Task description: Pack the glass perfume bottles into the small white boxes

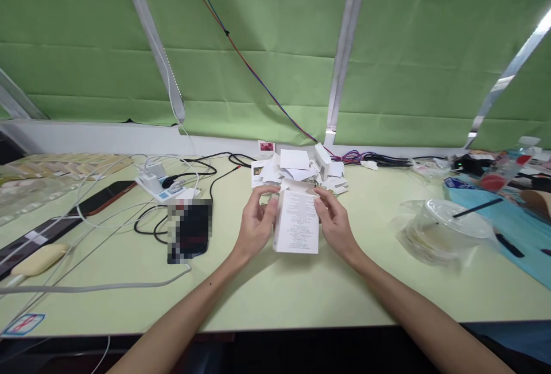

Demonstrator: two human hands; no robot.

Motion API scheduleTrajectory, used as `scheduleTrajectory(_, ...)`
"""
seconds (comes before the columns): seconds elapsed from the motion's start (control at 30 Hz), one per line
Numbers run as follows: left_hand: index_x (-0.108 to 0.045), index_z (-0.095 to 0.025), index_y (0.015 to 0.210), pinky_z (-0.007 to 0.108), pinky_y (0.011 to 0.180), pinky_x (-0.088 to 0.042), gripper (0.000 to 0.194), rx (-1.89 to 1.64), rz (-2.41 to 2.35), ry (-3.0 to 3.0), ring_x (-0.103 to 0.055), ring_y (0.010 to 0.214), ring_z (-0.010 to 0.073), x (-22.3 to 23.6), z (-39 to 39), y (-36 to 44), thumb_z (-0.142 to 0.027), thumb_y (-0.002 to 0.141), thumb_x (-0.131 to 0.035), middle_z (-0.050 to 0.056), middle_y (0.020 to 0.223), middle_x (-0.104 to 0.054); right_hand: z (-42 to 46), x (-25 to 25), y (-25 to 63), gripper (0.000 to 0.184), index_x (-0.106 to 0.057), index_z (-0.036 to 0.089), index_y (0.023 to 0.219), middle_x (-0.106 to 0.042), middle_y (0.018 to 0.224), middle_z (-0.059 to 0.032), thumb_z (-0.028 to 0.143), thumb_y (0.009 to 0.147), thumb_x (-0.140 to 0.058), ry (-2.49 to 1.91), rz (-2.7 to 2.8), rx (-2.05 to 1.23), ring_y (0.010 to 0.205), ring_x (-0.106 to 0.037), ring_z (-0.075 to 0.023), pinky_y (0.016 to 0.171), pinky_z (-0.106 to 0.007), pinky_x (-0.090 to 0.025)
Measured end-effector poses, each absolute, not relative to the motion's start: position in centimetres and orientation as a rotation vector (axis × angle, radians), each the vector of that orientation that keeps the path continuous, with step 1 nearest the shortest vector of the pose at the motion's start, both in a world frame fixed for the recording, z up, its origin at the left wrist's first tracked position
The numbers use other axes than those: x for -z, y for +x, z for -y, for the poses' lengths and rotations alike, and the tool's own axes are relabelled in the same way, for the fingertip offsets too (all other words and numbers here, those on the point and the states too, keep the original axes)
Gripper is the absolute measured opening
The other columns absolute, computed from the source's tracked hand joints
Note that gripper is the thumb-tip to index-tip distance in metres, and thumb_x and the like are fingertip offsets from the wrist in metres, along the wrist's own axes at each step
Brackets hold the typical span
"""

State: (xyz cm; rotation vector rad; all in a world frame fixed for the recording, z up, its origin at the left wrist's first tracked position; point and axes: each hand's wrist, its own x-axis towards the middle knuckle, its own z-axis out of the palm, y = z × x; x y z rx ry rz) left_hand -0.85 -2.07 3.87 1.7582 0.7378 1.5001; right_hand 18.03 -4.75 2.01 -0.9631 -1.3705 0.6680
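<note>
A small white cardboard box (297,222) with lines of printed text is held between my two hands, just above the table. Its far end has a flap (299,186) standing open. My left hand (258,219) grips the left side, thumb along the edge. On the other side my right hand (334,219) holds the right edge, thumb on the printed face. Past the box lies a loose pile of white cards and paper pieces (295,160), some with pictures. What the box contains is hidden.
To the left are a dark phone (196,228), a white power strip (166,190) and tangled cables. A plastic cup (451,225) with a black straw stands at right, near a blue bag (477,202) and a bottle (510,164). Green sheeting hangs behind the light-green table (275,299).
</note>
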Motion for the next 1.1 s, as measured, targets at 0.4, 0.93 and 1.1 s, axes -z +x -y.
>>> scheduleTrajectory(0.4, -0.057, -0.022, 0.132, 0.022, 0.057, -0.051, 0.05, -1.279, -0.705, 1.708, -0.064, 0.076, 0.0161, -4.0, 1.98, -0.88, -0.052, 0.091, -0.062, 0.008, 0.103, -0.063, 4.23, -2.05, 18.28, 0.047, -0.066, 0.021, 0.121, -0.071, 0.085, -0.0049, 0.058, 0.093, -0.055, -0.95, 1.27, -0.843, 0.061, -0.062, -0.0172, 0.045, -0.028, -0.053)
scheduleTrajectory(0.93, -0.05, -0.024, 0.118, 0.023, 0.056, -0.051, 0.043, -1.129, -0.617, 1.587, -0.067, 0.068, 0.0151, -4.34, 2.55, -1.05, -0.044, 0.087, -0.071, 0.004, 0.094, -0.069, 4.99, -2.08, 18.25, 0.041, -0.056, 0.027, 0.122, -0.064, 0.098, -0.004, 0.055, 0.092, -0.06, -0.811, 1.494, -0.926, 0.051, -0.055, -0.0104, 0.039, -0.025, -0.047)
scheduleTrajectory(1.1, -0.036, -0.028, 0.116, 0.024, 0.055, -0.055, 0.05, -1.143, -0.565, 1.511, -0.071, 0.068, 0.0175, -4.17, 2.45, -0.99, -0.042, 0.085, -0.073, 0.0, 0.087, -0.069, 5.0, -2.14, 18.17, 0.039, -0.043, 0.031, 0.116, -0.06, 0.087, 0.0028, 0.05, 0.091, -0.064, -0.776, 1.415, -0.977, 0.047, -0.053, -0.0089, 0.038, -0.022, -0.043)
